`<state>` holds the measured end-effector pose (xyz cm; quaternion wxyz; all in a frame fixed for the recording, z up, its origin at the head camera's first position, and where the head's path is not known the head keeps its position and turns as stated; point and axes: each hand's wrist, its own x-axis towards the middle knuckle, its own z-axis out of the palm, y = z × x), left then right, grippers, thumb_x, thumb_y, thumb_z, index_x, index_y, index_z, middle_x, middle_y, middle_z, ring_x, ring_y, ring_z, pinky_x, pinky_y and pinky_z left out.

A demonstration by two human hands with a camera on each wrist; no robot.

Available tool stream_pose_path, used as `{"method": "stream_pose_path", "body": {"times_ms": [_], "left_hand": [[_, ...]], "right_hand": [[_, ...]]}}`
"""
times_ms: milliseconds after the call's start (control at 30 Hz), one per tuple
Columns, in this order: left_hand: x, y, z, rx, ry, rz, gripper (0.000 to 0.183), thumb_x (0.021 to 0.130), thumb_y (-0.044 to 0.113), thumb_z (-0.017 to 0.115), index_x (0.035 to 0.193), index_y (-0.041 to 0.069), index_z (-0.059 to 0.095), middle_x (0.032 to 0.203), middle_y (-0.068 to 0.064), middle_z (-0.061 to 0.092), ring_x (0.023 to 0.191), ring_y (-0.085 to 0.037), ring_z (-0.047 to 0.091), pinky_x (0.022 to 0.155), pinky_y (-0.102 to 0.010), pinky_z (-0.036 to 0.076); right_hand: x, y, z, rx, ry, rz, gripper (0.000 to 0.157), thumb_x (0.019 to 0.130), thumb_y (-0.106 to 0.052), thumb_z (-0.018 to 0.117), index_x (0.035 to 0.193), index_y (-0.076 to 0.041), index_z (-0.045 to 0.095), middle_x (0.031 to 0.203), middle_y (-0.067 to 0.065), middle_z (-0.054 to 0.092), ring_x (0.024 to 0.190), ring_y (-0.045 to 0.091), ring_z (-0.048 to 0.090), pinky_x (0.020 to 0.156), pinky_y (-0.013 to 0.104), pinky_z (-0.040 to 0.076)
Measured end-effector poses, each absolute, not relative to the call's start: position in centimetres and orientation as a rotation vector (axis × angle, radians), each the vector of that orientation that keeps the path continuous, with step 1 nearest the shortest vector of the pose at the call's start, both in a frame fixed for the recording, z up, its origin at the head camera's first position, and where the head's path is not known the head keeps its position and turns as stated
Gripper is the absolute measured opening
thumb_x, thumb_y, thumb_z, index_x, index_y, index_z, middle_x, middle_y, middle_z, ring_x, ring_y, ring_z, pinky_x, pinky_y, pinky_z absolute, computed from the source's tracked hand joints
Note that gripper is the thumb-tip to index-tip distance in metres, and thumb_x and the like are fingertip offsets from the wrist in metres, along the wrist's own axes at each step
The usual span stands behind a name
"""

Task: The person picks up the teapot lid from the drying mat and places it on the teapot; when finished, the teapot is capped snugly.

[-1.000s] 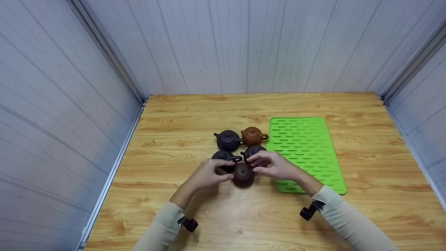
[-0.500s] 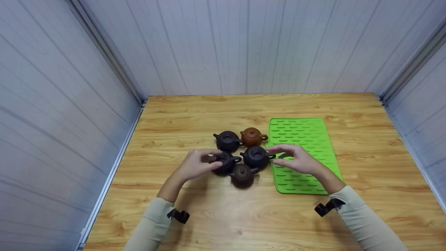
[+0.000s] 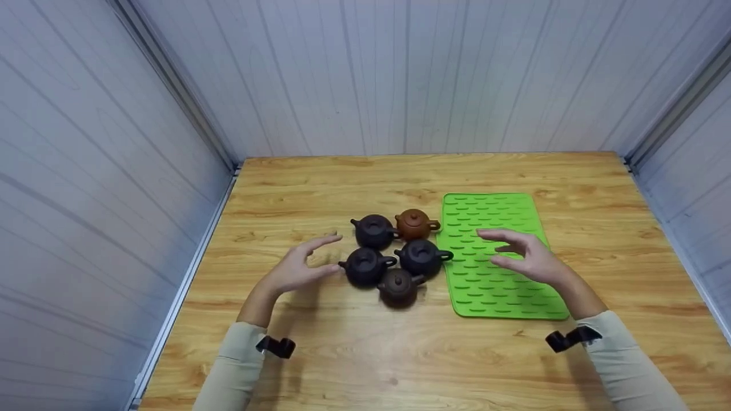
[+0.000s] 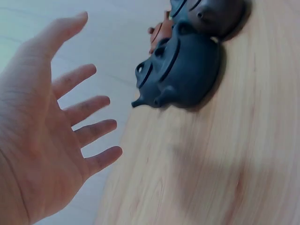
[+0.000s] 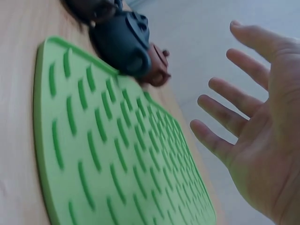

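Several small teapots stand in a tight cluster on the table. An orange-brown teapot (image 3: 414, 225) and a black teapot (image 3: 372, 231) are at the back. Two more black ones, a left teapot (image 3: 364, 268) and a right teapot (image 3: 421, 258), sit in the middle, with a dark brown teapot (image 3: 398, 288) in front. My left hand (image 3: 297, 267) hovers left of the cluster, thumb near the left teapot's spout, fingers spread and holding nothing. Above the green mat (image 3: 502, 299), my right hand (image 3: 531, 260) is held with fingers apart and nothing in it.
The ridged mat lies flat to the right of the teapots; the right black teapot's handle reaches its left edge. A wood-grain table (image 3: 394, 354) lies under everything. Pale panel walls (image 3: 405, 74) stand at the back and both sides.
Both hands have drawn away from the teapots, the left hand to the left and the right hand to the right over the mat. The teapots stay in about the same places.
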<state>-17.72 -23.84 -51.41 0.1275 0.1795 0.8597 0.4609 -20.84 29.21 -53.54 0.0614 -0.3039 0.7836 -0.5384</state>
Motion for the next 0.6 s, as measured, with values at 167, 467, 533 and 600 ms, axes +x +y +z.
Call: {"method": "stream_pose_path", "body": {"times_ms": [167, 467, 533, 600], "left_hand": [[-17.8, -25.1, -51.7, 0.512, 2.507, 1.389, 0.066, 0.107, 0.027, 0.076, 0.168, 0.014, 0.054, 0.179, -0.016, 0.047, 0.171, -0.045, 0.036, 0.136, -0.078, 0.025], [-17.1, -27.1, -52.6, 0.466, 2.486, 1.483, 0.064, 0.11, 0.024, 0.069, 0.168, 0.006, 0.051, 0.178, -0.02, 0.048, 0.169, -0.049, 0.039, 0.135, -0.078, 0.026], [-17.0, -27.5, -52.6, 0.452, 2.483, 1.498, 0.064, 0.11, 0.021, 0.068, 0.169, 0.005, 0.051, 0.178, -0.02, 0.047, 0.169, -0.049, 0.038, 0.135, -0.078, 0.025], [-16.9, -27.8, -52.4, 0.446, 2.484, 1.506, 0.063, 0.11, 0.02, 0.067, 0.169, 0.005, 0.05, 0.179, -0.02, 0.046, 0.17, -0.049, 0.037, 0.136, -0.078, 0.024]], "right_hand": [[-20.5, 31.1, -54.0, -0.91, 2.368, -1.638, 0.058, 0.101, 0.014, 0.066, 0.157, 0.006, 0.059, 0.163, -0.019, 0.062, 0.147, -0.012, 0.056, 0.113, 0.015, 0.053], [-19.5, 34.3, -54.7, -0.82, 2.392, -1.715, 0.052, 0.102, 0.016, 0.064, 0.154, 0.014, 0.058, 0.158, -0.021, 0.065, 0.143, -0.009, 0.061, 0.111, 0.014, 0.055], [-19.3, 34.8, -54.7, -0.808, 2.392, -1.743, 0.051, 0.101, 0.017, 0.063, 0.152, 0.017, 0.057, 0.157, -0.02, 0.067, 0.141, -0.008, 0.063, 0.11, 0.015, 0.056], [-19.3, 35.3, -54.5, -0.797, 2.391, -1.764, 0.05, 0.102, 0.018, 0.063, 0.151, 0.019, 0.056, 0.157, -0.019, 0.068, 0.141, -0.007, 0.064, 0.109, 0.014, 0.056]]}}
